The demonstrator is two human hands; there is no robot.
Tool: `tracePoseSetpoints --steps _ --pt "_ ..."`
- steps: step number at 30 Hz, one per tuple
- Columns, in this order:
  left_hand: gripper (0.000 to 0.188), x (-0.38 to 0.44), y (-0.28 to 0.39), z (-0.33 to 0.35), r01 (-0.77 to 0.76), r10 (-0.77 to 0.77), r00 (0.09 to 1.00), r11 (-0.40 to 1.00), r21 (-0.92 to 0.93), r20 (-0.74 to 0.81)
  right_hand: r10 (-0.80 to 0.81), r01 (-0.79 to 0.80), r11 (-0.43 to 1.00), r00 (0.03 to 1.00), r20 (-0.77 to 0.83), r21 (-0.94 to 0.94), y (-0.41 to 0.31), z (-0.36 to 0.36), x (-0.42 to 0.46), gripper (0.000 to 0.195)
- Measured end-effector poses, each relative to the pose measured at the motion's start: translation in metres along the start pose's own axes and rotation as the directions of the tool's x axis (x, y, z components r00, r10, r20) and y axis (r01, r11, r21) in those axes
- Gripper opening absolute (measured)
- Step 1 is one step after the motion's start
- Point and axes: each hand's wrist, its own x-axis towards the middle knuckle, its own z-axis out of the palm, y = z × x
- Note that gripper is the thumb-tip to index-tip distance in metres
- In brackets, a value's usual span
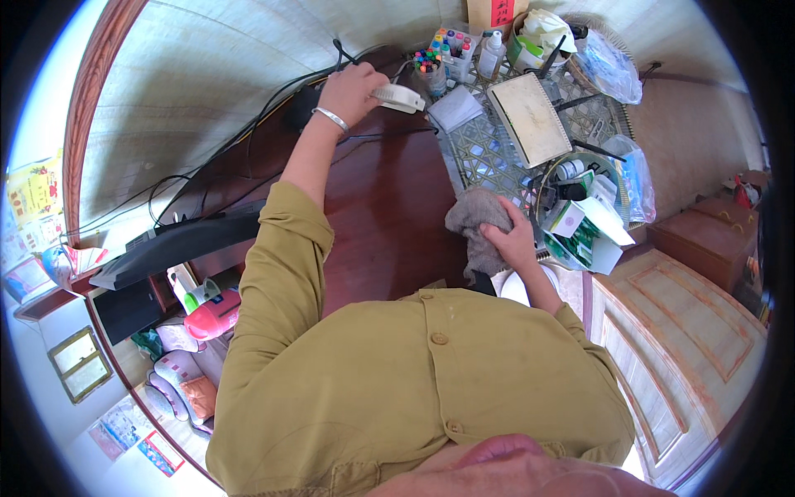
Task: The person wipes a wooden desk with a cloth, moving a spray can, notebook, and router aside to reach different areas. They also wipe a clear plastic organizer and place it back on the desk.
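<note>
My left hand [353, 93] reaches to the back of a dark red-brown wooden tabletop [397, 199]. Its fingers grip one end of a white plastic device [399, 99]; a thin cord shows beside it, but what the device is I cannot tell. Close to my body, my right hand [514, 233] holds a crumpled grey cloth [481, 223], which hangs over the right part of the tabletop. Right of the white device lie some white papers [455, 109]. Beyond the cloth, a white router [528, 121] with black antennas rests on a patterned glass surface [475, 152].
Black cables [254, 112] run along the back wall. A monitor [186, 245] stands left. Marker pens [428, 61], a pump bottle [491, 54] and a tub [528, 46] line the back right. A round basket [549, 180] of boxes and bottles sits right, above a wooden cabinet [683, 329].
</note>
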Motion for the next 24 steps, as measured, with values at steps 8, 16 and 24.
tracePoseSetpoints --steps 8,16,24 --pt "0.037 0.027 -0.038 -0.017 0.059 -0.078 0.996 0.932 -0.356 -0.037 -0.142 0.139 0.985 0.989 0.027 0.105 -0.038 0.038 0.058 0.057" --pt "0.043 0.064 -0.048 -0.031 0.163 -0.251 0.968 0.642 -0.749 -0.004 -0.141 0.151 0.984 0.984 -0.113 0.092 -0.065 0.076 0.159 0.058" --pt "0.041 0.084 -0.053 -0.039 0.174 -0.281 0.959 0.655 -0.736 -0.023 -0.701 0.765 0.448 0.622 0.349 -0.464 -0.058 0.19 0.208 0.033"
